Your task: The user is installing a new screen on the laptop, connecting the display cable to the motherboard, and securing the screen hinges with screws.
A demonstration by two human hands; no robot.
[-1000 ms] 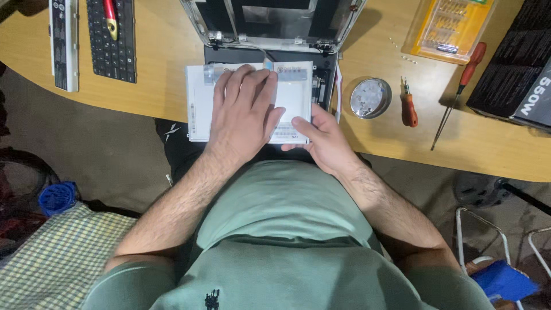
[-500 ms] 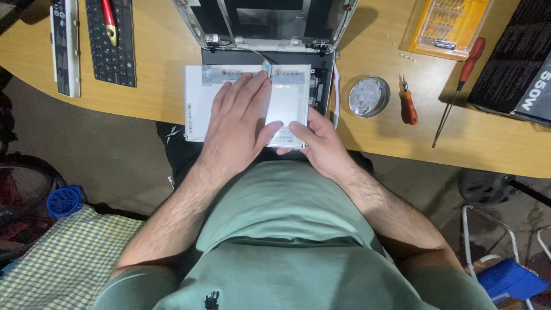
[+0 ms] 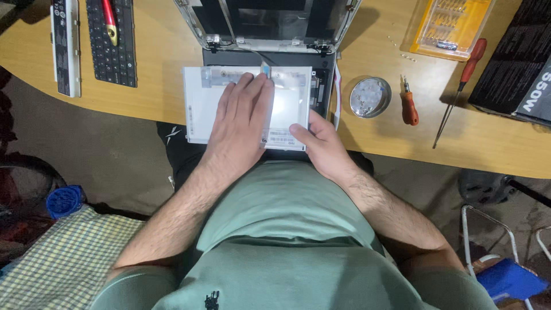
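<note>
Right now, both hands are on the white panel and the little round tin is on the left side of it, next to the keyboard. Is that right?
Not quite. Both the left hand and the right hand are on the white panel, but the head view shows the round tin on its right side, next to the small orange screwdriver. The keyboard is on the left.

Far left edge of the desk (image 3: 160,63): black keyboard (image 3: 112,43), red-handled tool (image 3: 109,20) on it
Right half: round metal tin (image 3: 370,97), short orange screwdriver (image 3: 408,103), long red screwdriver (image 3: 459,89)
Far right corner: yellow bit case (image 3: 453,26), black box (image 3: 516,63)
</note>
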